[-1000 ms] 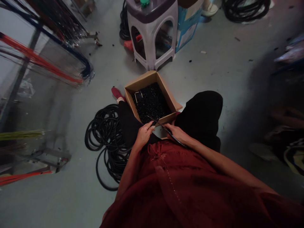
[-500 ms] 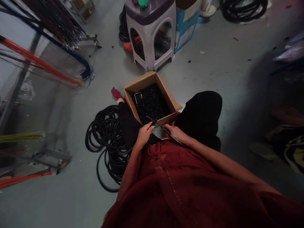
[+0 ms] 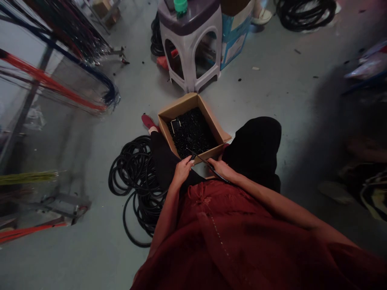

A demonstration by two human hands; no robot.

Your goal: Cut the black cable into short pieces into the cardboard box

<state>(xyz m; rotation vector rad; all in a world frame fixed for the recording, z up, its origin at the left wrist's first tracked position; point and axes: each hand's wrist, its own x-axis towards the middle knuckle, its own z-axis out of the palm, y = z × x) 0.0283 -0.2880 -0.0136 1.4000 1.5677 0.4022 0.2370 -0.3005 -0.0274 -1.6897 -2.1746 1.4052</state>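
My left hand [image 3: 183, 170] is closed, with a small black piece [image 3: 192, 156] pinched between thumb and fingers. Closed too, my right hand [image 3: 223, 169] grips what looks like a pair of dark scissors [image 3: 202, 159]. Their slender blades point up and left past the left fingertips, and the dark handles run back under the right palm. Both hands are at the near edge of an open cardboard box [image 3: 211, 114], between my knees. Many small black pieces [image 3: 193, 131] fill its bottom, with a pale-edged rectangular object [image 3: 175, 125] on top.
Coiled black tubing [image 3: 133, 169] lies on the floor beside my left leg. Beyond the box stands a plastic stool [image 3: 190, 48] with a green-capped bottle [image 3: 180, 6]. Blue cartons [image 3: 234, 48] stand behind it. Racks hung with orange cords [image 3: 54, 82] line the left. Another person's shoe [image 3: 262, 17] shows far back.
The scissors and the black piece have shifted slightly against each other at the left fingertips. Both hands stay at the box edge, and the view has tilted a little.
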